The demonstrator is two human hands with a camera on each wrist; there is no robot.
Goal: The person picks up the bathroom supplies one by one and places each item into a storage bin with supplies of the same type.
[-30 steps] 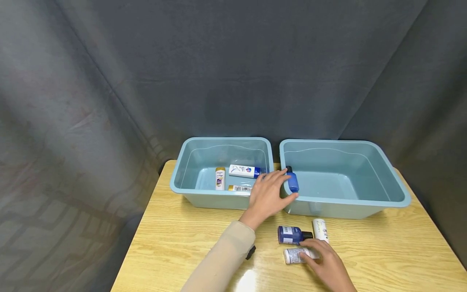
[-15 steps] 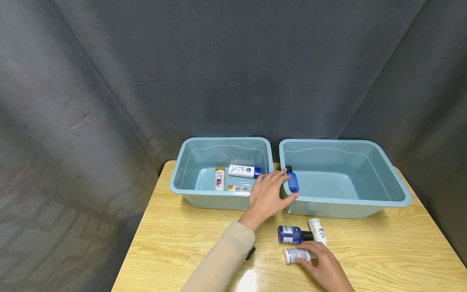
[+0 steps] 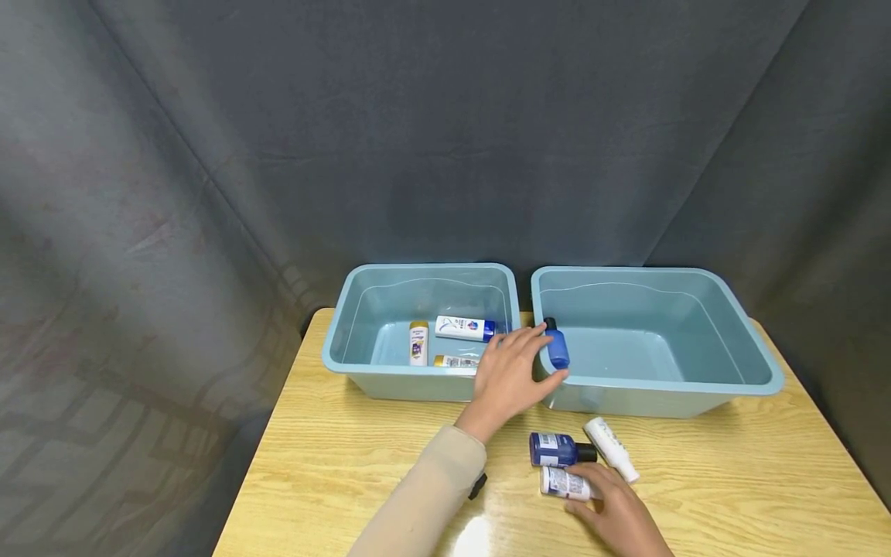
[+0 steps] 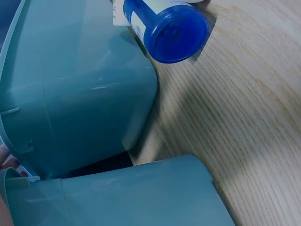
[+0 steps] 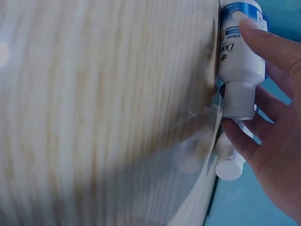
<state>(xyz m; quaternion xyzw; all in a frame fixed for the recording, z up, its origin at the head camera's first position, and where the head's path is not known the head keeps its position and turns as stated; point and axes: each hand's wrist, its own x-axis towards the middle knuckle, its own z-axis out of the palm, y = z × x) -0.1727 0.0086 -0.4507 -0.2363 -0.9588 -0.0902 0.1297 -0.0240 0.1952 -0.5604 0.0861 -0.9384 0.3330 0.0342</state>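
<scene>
Head view, left hand: the left hand curls round a small blue bottle, thumb below and fingers above, holding it at the near left corner of the right tub, over its near rim.
Head view, right hand: the right hand rests on a white bottle with a blue label lying near the table's near edge; fingertips lie on its right end, not plainly wrapped round it.
Head view, neighbours: a dark blue bottle lies just behind it, and a white tube lies tilted to the right, both close to the fingers.
Head view, left tub: the left tub holds three small bottles.
Head view, risk: the blue bottle sits right over the rim, so in my judgement a loose hold could drop it against the edge and outside the tub.
Left wrist view: the tubs' outer walls and the dark blue bottle's base show; the hand itself is barely visible, so its grip cannot be told here.
Right wrist view: fingers lie along a white bottle, another capped bottle beside the palm.
Right wrist view, risk: round bottles packed close may roll when nudged.
</scene>
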